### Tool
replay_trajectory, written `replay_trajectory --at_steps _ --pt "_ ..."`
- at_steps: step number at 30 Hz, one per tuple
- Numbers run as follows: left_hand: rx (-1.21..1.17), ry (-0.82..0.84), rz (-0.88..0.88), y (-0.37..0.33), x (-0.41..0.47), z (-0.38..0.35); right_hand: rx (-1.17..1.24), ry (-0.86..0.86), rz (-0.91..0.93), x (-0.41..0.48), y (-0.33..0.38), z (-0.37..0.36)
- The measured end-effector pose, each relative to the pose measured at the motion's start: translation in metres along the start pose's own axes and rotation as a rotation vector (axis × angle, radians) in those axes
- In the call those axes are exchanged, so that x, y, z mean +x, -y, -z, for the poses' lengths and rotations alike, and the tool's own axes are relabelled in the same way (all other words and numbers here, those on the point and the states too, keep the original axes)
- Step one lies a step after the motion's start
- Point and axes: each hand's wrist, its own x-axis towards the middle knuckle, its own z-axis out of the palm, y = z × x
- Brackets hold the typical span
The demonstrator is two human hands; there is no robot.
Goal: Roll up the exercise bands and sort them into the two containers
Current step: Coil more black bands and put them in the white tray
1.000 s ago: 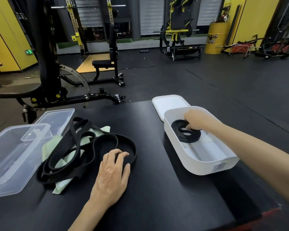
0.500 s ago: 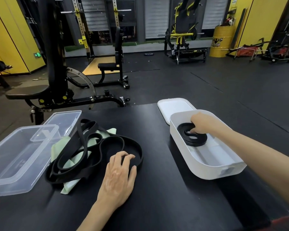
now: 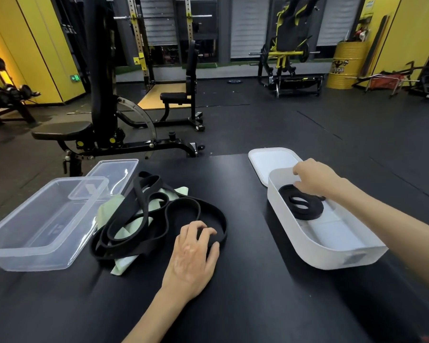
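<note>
A tangle of loose black bands (image 3: 144, 219) lies on the black table (image 3: 245, 305), on top of pale green bands (image 3: 109, 211). My left hand (image 3: 192, 256) arches over the right end of the outermost black loop, fingers curled onto it and thumb beside it. A rolled black band (image 3: 303, 206) lies in the back half of the white container (image 3: 332, 257), its coil a little slack. My right hand (image 3: 312, 178) hovers over that container, loosely curled, with its fingertips at the roll's far edge. A clear container (image 3: 42, 226) stands at the left with nothing in it.
The clear lid (image 3: 114, 173) lies behind the clear container, and the white lid (image 3: 270, 159) behind the white one. Past the table's far edge stand a weight bench (image 3: 102, 134), racks and a yellow drum (image 3: 344, 65) on a dark gym floor.
My right hand has lifted off the rolled band toward the container's back, and the roll has slackened. My left hand's fingers have curled up over the black loop.
</note>
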Motion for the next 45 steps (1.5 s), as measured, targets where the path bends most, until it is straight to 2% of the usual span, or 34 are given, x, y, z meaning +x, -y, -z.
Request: replay_trajectory --at_steps 5,7,10,13,15,17,19,22,25,27,30,34,38,41,45 --pt "-0.025 -0.007 -0.023 0.002 -0.001 0.000 -0.033 -0.274 0.173 -0.021 0.051 0.038" --pt "-0.064 0.005 -0.033 0.002 -0.002 0.000 0.049 -0.312 0.295 -0.037 0.079 0.048" --pt "-0.172 0.023 -0.010 0.004 0.000 0.003 0.249 -0.189 0.468 -0.061 0.127 0.039" --pt "-0.233 -0.069 0.045 0.008 0.000 0.013 0.303 -0.058 0.557 -0.083 0.168 0.013" --pt "-0.114 -0.178 0.050 0.022 0.000 0.023 0.301 -0.008 0.550 -0.094 0.184 -0.009" --pt "0.091 -0.215 0.117 0.044 0.002 0.039 0.258 -0.004 0.528 -0.103 0.194 -0.029" --pt "0.248 -0.167 0.259 0.070 0.006 0.058 0.218 -0.042 0.504 -0.109 0.200 -0.044" --pt "0.257 0.076 0.407 0.103 0.011 0.084 0.252 -0.113 0.468 -0.114 0.203 -0.049" --pt "0.181 0.314 0.387 0.119 0.009 0.100 0.351 -0.181 0.458 -0.125 0.201 -0.057" --pt "0.160 0.327 0.325 0.120 0.004 0.106 0.435 -0.287 0.436 -0.138 0.200 -0.070" --pt "0.200 0.280 0.282 0.115 0.003 0.112 0.507 -0.449 0.357 -0.153 0.201 -0.082" --pt "0.197 0.139 0.262 0.105 0.018 0.127 0.505 -0.530 0.332 -0.154 0.203 -0.079" --pt "0.054 -0.066 0.223 0.080 0.046 0.159 0.506 -0.514 0.339 -0.156 0.205 -0.081" --pt "-0.059 -0.156 0.159 0.064 0.072 0.186 0.522 -0.517 0.382 -0.155 0.203 -0.080" --pt "-0.171 -0.276 0.078 0.038 0.096 0.215 0.536 -0.380 0.478 -0.150 0.203 -0.062"
